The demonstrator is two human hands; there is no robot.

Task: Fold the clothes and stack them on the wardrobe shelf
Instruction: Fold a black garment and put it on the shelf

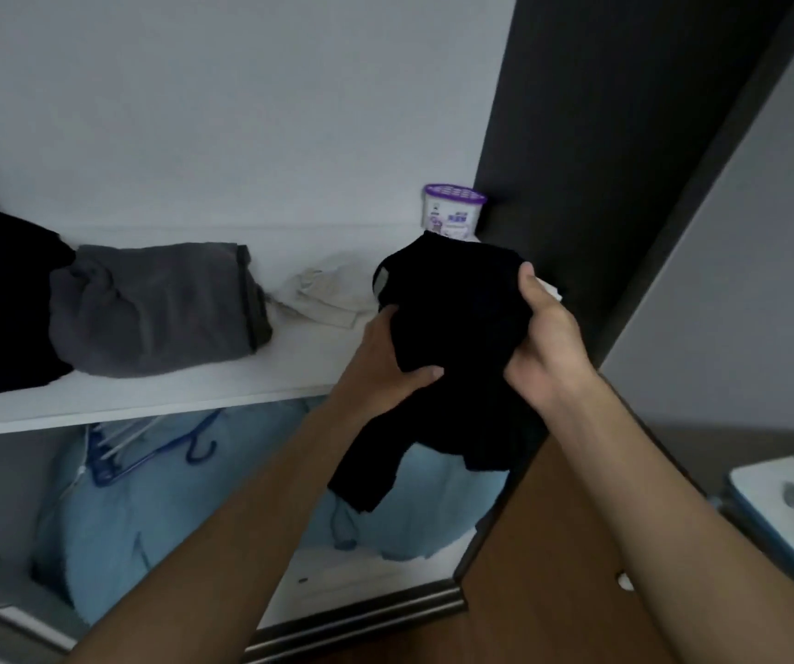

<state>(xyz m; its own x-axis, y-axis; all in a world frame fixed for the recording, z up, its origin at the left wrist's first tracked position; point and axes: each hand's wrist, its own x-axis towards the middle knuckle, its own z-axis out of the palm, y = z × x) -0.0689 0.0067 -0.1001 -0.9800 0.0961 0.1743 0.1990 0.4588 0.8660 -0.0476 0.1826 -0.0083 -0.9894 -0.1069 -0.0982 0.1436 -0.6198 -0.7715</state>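
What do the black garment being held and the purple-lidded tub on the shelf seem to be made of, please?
The black garment looks like soft matte fabric, weave unclear: it droops and bunches where gripped. The purple-lidded tub is probably smooth plastic: rigid white body, slotted lid.

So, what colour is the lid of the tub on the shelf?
The lid is purple; the head view shows it.

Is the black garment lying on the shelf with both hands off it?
No: the left hand and right hand both grip the black garment, whose lower part hangs below the shelf edge.
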